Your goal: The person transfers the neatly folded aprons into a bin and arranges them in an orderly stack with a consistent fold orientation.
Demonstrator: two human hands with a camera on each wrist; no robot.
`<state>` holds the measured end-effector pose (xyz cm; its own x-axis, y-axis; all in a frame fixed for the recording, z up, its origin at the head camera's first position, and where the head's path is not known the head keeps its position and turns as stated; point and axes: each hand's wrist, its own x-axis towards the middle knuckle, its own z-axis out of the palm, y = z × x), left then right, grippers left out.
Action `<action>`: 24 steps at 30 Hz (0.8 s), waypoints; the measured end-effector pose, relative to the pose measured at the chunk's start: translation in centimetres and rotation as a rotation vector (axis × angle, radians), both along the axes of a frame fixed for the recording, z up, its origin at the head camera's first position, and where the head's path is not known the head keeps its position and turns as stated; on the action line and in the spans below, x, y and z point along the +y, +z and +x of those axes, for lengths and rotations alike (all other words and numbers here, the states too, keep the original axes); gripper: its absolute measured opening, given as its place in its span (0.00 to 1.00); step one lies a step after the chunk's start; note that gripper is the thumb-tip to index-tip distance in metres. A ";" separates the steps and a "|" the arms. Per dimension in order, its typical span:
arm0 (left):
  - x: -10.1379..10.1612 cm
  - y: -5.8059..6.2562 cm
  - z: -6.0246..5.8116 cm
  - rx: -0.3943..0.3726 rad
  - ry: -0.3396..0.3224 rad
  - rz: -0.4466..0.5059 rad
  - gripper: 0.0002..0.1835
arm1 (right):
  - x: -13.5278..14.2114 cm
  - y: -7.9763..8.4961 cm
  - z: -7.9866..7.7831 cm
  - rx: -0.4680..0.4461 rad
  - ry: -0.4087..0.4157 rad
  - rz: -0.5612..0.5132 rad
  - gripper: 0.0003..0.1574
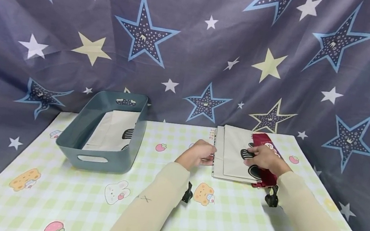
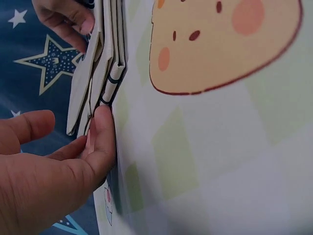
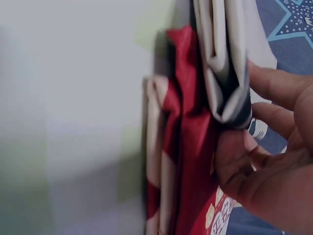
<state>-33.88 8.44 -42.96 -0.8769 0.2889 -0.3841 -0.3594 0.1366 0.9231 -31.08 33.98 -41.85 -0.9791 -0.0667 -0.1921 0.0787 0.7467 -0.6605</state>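
Observation:
A folded off-white cloth (image 1: 232, 153) with black printed shapes lies at the back right, its layers stacked. Beneath its right side shows a folded dark red cloth (image 1: 265, 177) with pale printing. My right hand (image 1: 265, 159) pinches the rolled right edge of the off-white cloth; in the right wrist view the thumb (image 3: 232, 152) is at the fold's underside and the fingers are above. At the opposite edge, my left hand (image 1: 199, 154) touches the lowest folds with extended fingertips (image 2: 103, 120), its thumb (image 2: 39, 125) held apart from the cloth.
A blue-grey plastic basket (image 1: 101, 161) with handle slots stands at the back left, holding another folded off-white cloth (image 1: 113, 129) with black print. The table has a green-checked cover (image 1: 85, 204). A star-patterned curtain (image 1: 187, 45) hangs behind the table and along its sides.

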 end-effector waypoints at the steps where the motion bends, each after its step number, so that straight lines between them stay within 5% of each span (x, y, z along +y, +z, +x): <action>1: 0.0 0.1 0.1 -0.004 0.001 0.000 0.18 | 0.0 -0.1 -0.1 0.001 -0.011 -0.016 0.31; 6: -0.1 0.4 0.3 -0.022 0.012 0.016 0.15 | 0.0 -0.5 -0.6 -0.011 -0.153 -0.185 0.19; 11: 0.0 0.4 0.4 -0.044 0.021 0.037 0.09 | 0.3 -0.7 -0.4 -0.050 -0.275 -0.341 0.23; 18: -0.4 0.6 0.3 -0.090 0.065 0.063 0.02 | 0.0 0.0 -0.2 -0.118 -0.302 -0.416 0.09; 24: -0.8 0.8 0.1 -0.143 0.045 0.087 0.05 | -0.3 0.3 -0.2 -0.196 -0.266 -0.488 0.12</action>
<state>-33.79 7.66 -42.20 -0.8276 0.2884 -0.4815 -0.4922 0.0394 0.8696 -31.24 33.69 -41.54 -0.9234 0.0505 -0.3805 0.3775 0.2977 -0.8768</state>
